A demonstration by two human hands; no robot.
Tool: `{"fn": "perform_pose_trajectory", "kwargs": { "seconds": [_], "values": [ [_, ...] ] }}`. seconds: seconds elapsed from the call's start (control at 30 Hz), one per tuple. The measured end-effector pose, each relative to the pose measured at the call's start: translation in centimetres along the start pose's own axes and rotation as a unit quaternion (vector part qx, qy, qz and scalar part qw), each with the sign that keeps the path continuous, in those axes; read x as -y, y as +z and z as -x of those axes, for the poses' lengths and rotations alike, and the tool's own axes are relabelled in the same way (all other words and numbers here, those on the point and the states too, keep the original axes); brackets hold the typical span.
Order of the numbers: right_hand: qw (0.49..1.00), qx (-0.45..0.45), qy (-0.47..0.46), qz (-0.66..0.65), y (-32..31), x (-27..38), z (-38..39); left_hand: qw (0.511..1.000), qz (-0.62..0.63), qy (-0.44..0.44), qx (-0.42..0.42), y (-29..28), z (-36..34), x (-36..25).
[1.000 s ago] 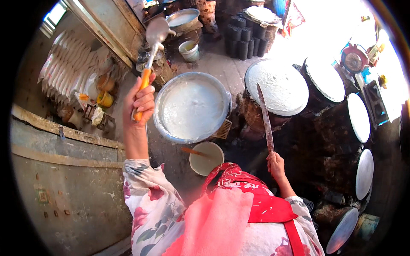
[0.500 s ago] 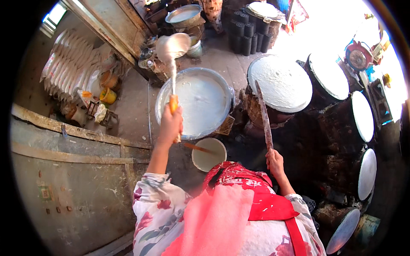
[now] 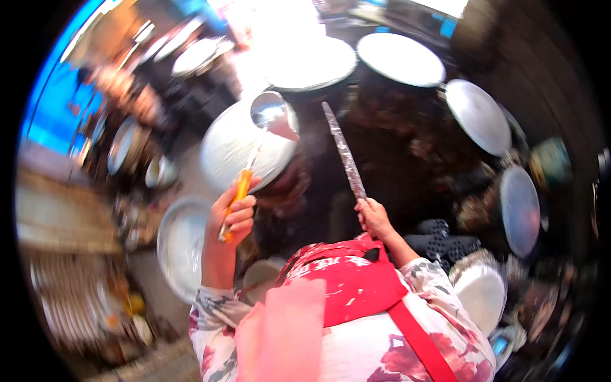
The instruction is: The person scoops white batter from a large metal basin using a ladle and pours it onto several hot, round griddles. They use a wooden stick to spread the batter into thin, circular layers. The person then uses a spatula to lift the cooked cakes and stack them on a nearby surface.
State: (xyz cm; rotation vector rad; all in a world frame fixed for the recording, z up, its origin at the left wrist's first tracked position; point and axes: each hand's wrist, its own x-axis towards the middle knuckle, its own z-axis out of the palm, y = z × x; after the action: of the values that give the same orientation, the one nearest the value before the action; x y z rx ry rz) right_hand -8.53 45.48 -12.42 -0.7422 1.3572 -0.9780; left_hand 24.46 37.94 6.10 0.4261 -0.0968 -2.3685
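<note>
My left hand point(image 3: 234, 215) is closed around the orange handle of a ladle point(image 3: 267, 111). The ladle's metal bowl appears in front of the right part of a round griddle point(image 3: 232, 149) covered in white; whether they touch I cannot tell. In my right hand point(image 3: 374, 218) is a long, narrow flat blade point(image 3: 345, 151), smeared with white and pointing away from me. Its tip lies right of that griddle, over a dark area. Left of my left forearm stands a wide basin point(image 3: 181, 248) of white liquid, partly hidden by the arm.
More round griddle tops curve around ahead and right: one bright white point(image 3: 315, 67), another white one point(image 3: 401, 59), and grey ones point(image 3: 478, 116). Black perforated coal briquettes point(image 3: 439, 242) lie right of my right forearm, near a pale round stack point(image 3: 478, 296). A bucket point(image 3: 259, 280) stands close in front of me.
My view has turned to the right, blurring the surroundings. The ladle has passed from the far side of the basin to in front of the white-covered griddle. Both hands keep their tools.
</note>
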Motion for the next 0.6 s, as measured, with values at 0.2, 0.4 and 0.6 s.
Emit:
{"fn": "perform_pose_trajectory", "kwargs": {
  "seconds": [0.2, 0.4, 0.6],
  "values": [
    [0.984, -0.164, -0.048, -0.043, -14.2, 2.8, -1.4, 0.980, 0.042, -0.182, 0.063, 8.8, -20.4, 6.0],
    [0.930, -0.349, -0.088, -0.068, -26.1, 4.3, 1.0, 0.930, 0.037, -0.347, 0.120, 16.5, -36.8, 15.0],
    [0.868, -0.487, -0.072, -0.066, -33.6, 4.8, 1.3, 0.881, -0.075, -0.447, 0.140, 21.2, -49.4, 24.6]
  ]
}}
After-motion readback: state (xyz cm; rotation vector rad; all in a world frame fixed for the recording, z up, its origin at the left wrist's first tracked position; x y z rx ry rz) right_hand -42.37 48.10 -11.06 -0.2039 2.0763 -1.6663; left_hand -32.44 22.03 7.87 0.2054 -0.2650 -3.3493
